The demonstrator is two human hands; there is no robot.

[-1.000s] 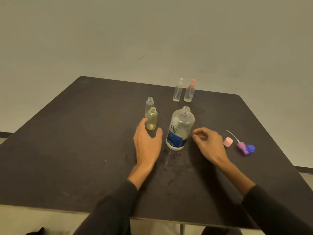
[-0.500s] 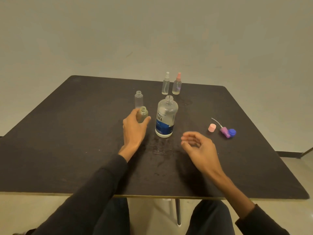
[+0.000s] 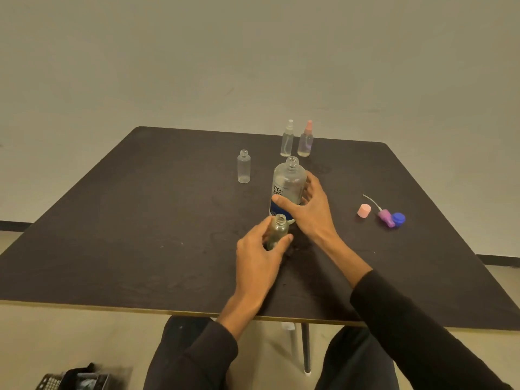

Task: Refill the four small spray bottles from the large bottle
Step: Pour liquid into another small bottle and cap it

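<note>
Small bottle drawn in close, large bottle about to be lifted for the pour.

Nearest, the left hand (image 3: pixel 260 256) has its grip wrapped round the open tinted bottle (image 3: pixel 277 232), pulled toward the table (image 3: pixel 112 235) edge since half a second ago, likely to steady it. At its 1 o'clock the right hand (image 3: pixel 308 205), earlier hovering loose, now curls its grip round the uncapped large bottle (image 3: pixel 289 184). Farther, at 11 o'clock, an open clear bottle (image 3: pixel 243 170); at 12, two capped sprayers (image 3: pixel 297 139). Loose caps (image 3: pixel 382 215) lie at 3 o'clock.
</note>
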